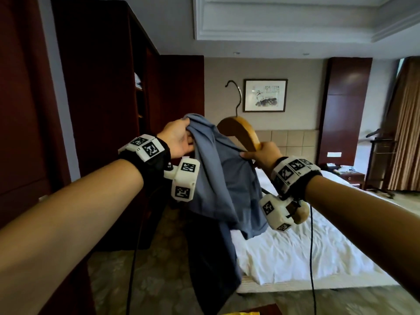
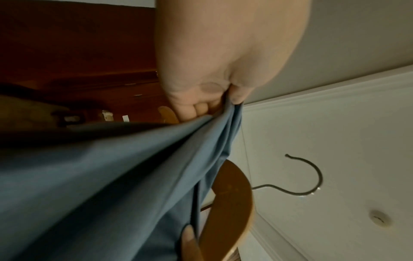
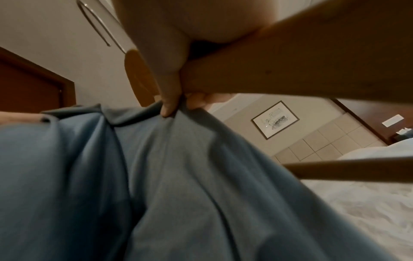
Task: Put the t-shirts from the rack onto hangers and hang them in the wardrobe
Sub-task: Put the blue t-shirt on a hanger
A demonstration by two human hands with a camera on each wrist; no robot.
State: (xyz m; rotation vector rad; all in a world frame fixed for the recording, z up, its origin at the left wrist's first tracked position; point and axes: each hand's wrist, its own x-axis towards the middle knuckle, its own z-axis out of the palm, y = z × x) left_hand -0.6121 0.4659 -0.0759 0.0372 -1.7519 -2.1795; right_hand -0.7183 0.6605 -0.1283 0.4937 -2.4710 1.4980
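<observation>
Wardrobe (image 1: 95,87) stands open at far left. Your left hand (image 1: 179,139) bunches the blue t-shirt (image 1: 218,178) at its top edge; keep that fistful raised. T-shirt hangs mid-air over the bed (image 1: 295,253) corner, half across the wooden hanger (image 1: 243,130). Your right hand (image 1: 263,153) clamps hanger arm and pinches fabric together: ease the cloth over that shoulder, hook upright.

A rumpled white sheet (image 1: 295,253) covers the bed (image 1: 318,288).
</observation>
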